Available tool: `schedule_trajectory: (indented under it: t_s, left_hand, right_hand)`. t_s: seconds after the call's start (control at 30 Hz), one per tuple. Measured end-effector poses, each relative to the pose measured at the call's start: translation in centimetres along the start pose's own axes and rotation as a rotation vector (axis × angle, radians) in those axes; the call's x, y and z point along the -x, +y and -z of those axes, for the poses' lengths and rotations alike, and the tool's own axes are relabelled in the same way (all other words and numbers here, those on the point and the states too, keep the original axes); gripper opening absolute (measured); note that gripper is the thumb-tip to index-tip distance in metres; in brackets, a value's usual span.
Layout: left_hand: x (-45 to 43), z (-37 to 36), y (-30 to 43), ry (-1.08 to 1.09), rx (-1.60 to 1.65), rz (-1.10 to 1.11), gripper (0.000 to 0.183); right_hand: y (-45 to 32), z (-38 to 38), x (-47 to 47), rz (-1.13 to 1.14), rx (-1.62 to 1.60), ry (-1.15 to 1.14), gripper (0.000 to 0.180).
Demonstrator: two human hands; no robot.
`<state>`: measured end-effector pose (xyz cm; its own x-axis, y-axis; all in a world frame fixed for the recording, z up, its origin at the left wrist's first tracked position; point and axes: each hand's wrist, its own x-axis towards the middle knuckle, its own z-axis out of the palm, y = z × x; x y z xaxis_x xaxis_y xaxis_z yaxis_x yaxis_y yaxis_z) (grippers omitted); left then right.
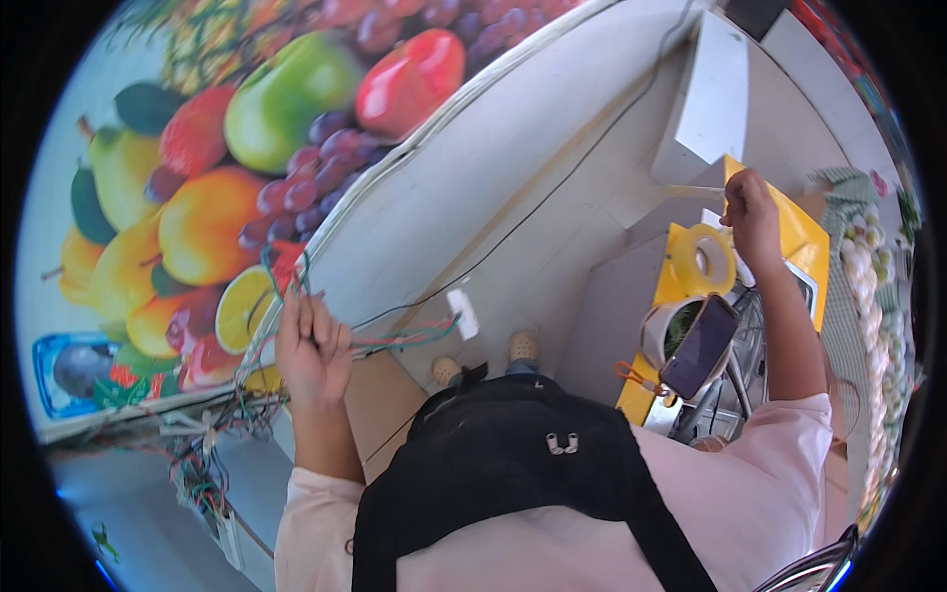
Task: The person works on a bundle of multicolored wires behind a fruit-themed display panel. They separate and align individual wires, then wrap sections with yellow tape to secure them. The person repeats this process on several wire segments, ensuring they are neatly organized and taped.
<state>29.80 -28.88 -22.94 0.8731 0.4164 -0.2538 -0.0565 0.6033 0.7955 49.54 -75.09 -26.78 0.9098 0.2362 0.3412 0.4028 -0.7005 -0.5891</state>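
Note:
My left hand (314,344) is closed around a bundle of thin red and green wires (399,337), beside the edge of a fruit-print panel (296,111). The wires run right to a small white connector piece (464,314) hanging over the floor. On the right, my right hand (751,214) is raised over a yellow surface, its fingers pinched on a thin translucent strip (688,191), perhaps tape, stretching left. A roll of clear yellowish tape (701,259) lies just below and left of that hand. A smartphone (699,346) rests against a white cup-like container (662,325).
A black cable (547,196) crosses above the tiled floor. Tangled wires (211,473) hang at the lower left. A white box-like block (706,96) stands at the upper right. Garlic-like bulbs (862,281) hang in strings at the far right. A yellow-topped grey cabinet (607,318) stands on my right.

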Motion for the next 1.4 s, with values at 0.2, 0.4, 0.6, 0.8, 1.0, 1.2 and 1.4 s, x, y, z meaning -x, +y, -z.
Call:
schedule_trajectory:
  t_s: [0.2,0.4,0.6,0.8,1.0,1.2,1.4]
  left_hand:
    - [0.2,-2.1,3.5,-0.103,0.040,-0.117,0.043]
    - [0.3,-2.0,6.5,-0.130,0.126,-0.106,0.042]
    - [2.6,-1.8,8.3,-0.287,0.268,-0.065,0.040]
    - [3.7,-2.2,8.6,-0.438,0.540,-0.121,0.040]
    - [1.2,-0.6,8.4,-0.386,0.600,-0.116,0.039]
    - [-1.2,0.8,6.6,-0.371,0.558,-0.114,0.034]
    - [-2.3,3.1,0.1,-0.291,-0.005,-0.521,0.053]
  right_hand:
    - [-15.3,-0.7,-2.1,0.031,-0.422,-0.172,0.016]
    - [-25.1,-4.3,-1.4,0.327,-0.629,-0.365,0.017]
    - [-26.4,-7.7,-4.4,0.029,-0.587,-0.020,0.005]
    - [-27.7,-20.5,0.5,-0.420,-0.869,-0.407,0.009]
    - [-26.7,-23.4,7.2,-0.628,-1.230,-0.616,0.008]
    - [-26.7,-21.0,8.2,-0.675,-1.084,-0.654,0.009]
    - [-25.1,-19.2,4.9,-0.674,-0.918,-0.313,0.008]
